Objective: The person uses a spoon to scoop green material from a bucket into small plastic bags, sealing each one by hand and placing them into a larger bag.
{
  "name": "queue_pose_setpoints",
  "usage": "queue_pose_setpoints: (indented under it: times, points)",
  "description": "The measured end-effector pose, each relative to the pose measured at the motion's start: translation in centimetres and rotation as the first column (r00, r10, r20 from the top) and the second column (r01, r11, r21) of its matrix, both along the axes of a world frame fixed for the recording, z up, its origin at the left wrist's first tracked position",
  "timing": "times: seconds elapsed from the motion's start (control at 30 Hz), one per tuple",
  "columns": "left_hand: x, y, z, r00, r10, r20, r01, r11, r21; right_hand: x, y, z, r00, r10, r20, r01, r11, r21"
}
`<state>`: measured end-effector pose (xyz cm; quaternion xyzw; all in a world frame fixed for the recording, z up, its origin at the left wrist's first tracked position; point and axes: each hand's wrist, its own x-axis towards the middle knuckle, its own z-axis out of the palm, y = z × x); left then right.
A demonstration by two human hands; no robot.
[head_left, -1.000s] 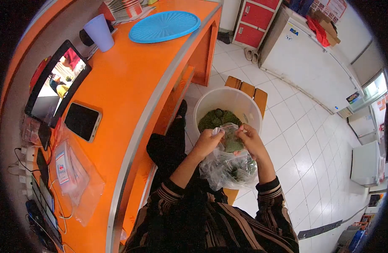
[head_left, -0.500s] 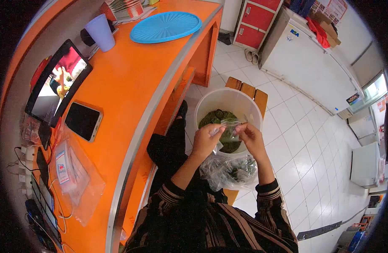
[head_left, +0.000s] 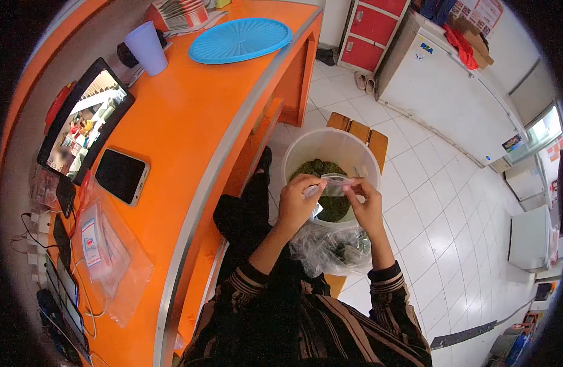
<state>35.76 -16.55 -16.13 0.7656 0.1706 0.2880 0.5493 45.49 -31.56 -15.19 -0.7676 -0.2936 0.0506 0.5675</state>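
A small clear plastic bag is stretched between my two hands, its mouth a little apart at the top. My left hand pinches one side of it, with more clear plastic tucked in the palm. Thumb and fingers of my right hand grip the other side. Both hands are over a translucent white tub, which holds a dark green leafy or ground mass. Closer to my body, a larger clear plastic bag lies crumpled, with dark green stuff inside.
The tub stands on a wooden slatted bench. Along the left runs an orange counter with a blue lid, a purple cup, a phone, a lit screen and a bag of packets. A white chest freezer stands at the back right.
The mouth of the small bag has been spread wider between my fingers. My right hand has tilted slightly. The picture on the screen has changed.
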Motion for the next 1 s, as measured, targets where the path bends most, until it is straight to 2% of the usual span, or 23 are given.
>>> queue_pose_setpoints:
  times: [0.07,0.1,0.17,0.23,0.3,0.4,0.47,0.6,0.67,0.8,0.87,0.9,0.97,1.0]
  points:
    - [0.4,0.3,-1.0,0.989,-0.099,0.112,0.09,0.992,0.085,0.0,-0.2,-0.2,0.999,0.03,0.026,-0.031,0.998,0.049]
    - [0.3,0.1,-0.5,0.988,-0.102,0.112,0.092,0.992,0.086,0.0,-0.3,-0.4,1.0,0.029,0.009,-0.029,0.998,0.063]
    - [-0.1,-0.5,0.5,0.978,-0.179,0.109,0.187,0.979,-0.075,-0.2,-0.3,-0.5,1.0,0.03,-0.009,-0.029,0.997,0.078]
    - [0.1,-0.8,0.0,0.971,-0.215,0.102,0.227,0.965,-0.128,-0.6,-0.5,-0.1,0.991,0.084,-0.099,-0.073,0.991,0.108]
    - [0.1,-0.8,0.0,0.962,-0.254,0.099,0.268,0.946,-0.181,-1.3,-0.4,1.1,0.995,0.068,-0.071,-0.062,0.995,0.083]
    - [-0.6,-0.3,0.9,0.942,-0.334,0.034,0.336,0.93,-0.147,-2.0,-0.8,2.6,0.999,0.048,0.008,-0.049,0.998,0.035]
    - [-1.0,-0.1,1.7,0.883,-0.444,-0.152,0.426,0.894,-0.138,-2.5,-1.3,3.1,0.997,0.039,0.06,-0.04,0.999,0.011]
    - [-1.1,-1.1,2.6,0.901,-0.427,-0.073,0.415,0.899,-0.14,-3.4,-2.4,3.7,0.99,0.036,0.137,-0.027,0.998,-0.063]
    - [-1.0,-1.8,2.7,0.903,-0.423,0.075,0.428,0.899,-0.094,-3.9,-2.9,3.9,0.984,0.036,0.174,-0.02,0.996,-0.091]
    - [-1.1,-3.0,3.3,0.901,-0.428,0.074,0.432,0.9,-0.053,-4.9,-3.8,3.9,0.984,-0.025,0.175,0.039,0.996,-0.08]
    - [-1.3,-3.5,3.6,0.905,-0.421,0.061,0.416,0.906,0.084,-5.2,-4.6,4.0,0.982,-0.043,0.184,0.057,0.996,-0.072]
    - [-1.3,-3.5,3.4,0.903,-0.427,0.058,0.422,0.903,0.081,-5.2,-5.3,4.2,0.982,-0.07,0.173,0.084,0.994,-0.076]
    - [-1.5,-2.8,2.4,0.891,-0.44,0.11,0.451,0.885,-0.113,-5.1,-6.6,5.4,0.984,-0.123,0.132,0.134,0.988,-0.079]
    - [-1.7,-2.2,1.8,0.89,-0.442,0.108,0.453,0.884,-0.113,-4.9,-7.2,5.3,0.984,-0.126,0.129,0.137,0.988,-0.078]
